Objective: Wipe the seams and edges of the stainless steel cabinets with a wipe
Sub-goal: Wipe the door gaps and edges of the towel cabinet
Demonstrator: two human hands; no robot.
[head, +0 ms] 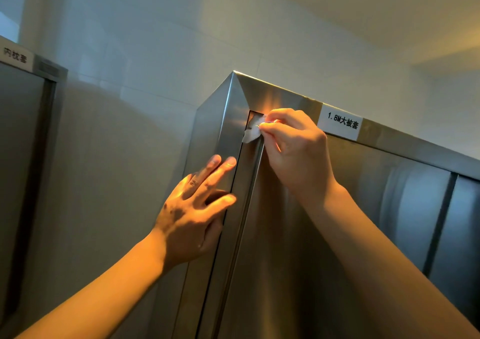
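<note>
We read two labels. A white label (pixel 339 126) on the top front rail of the stainless steel cabinet (pixel 298 234) near us says "1.8M大被套" in black characters. A second white label (pixel 15 55), on the top rail of the other cabinet (pixel 20 156) at the far left edge, says "内枕套", slightly blurred.

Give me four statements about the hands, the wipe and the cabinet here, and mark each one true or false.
1. The right hand pinches the wipe at the top corner of the door seam. True.
2. The left hand holds a spray bottle. False: it holds nothing; its straight fingers rest on the cabinet frame.
3. A white label is stuck on the cabinet's top rail. True.
4. The wipe lies on top of the cabinet. False: it is pressed into the seam below the top rail.
</note>
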